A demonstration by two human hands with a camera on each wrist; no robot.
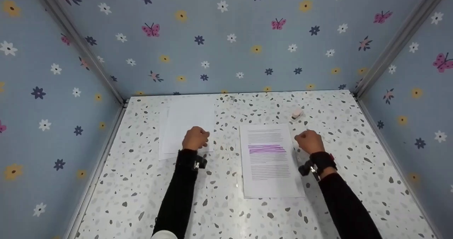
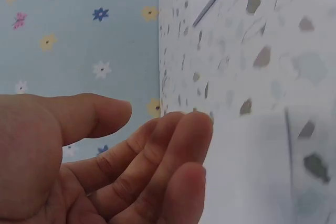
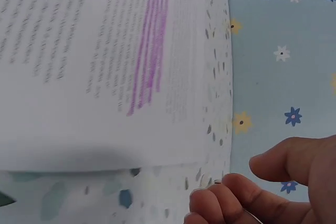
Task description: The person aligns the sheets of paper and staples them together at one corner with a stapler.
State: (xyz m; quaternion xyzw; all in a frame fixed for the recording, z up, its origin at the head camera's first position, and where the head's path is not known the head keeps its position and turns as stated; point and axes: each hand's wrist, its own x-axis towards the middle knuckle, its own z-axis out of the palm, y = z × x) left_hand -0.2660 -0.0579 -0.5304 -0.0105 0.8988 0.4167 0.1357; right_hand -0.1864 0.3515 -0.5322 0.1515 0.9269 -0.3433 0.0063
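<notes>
My left hand [image 1: 195, 138] is over the lower part of some overlapping white sheets [image 1: 191, 117]. In the left wrist view its fingers [image 2: 181, 145] bend loosely, apart from the thumb, with nothing held. To the right lies a printed page [image 1: 270, 187], several of its text lines streaked with purple highlighter [image 1: 267, 149]. Just off that page's right edge is my right hand [image 1: 310, 141]. The right wrist view shows its fingers [image 3: 210, 203] loosely curled, also holding nothing. Beyond that hand rests a small pale pink object with a dark end [image 1: 297, 114]; its kind is unclear.
A white speckled tabletop [image 1: 226, 210] carries the papers. Blue flowered panels [image 1: 226, 30] stand along its back and both sides, with grey metal posts [image 1: 384, 46] at the corners. Each wrist wears a strapped camera [image 1: 201, 162].
</notes>
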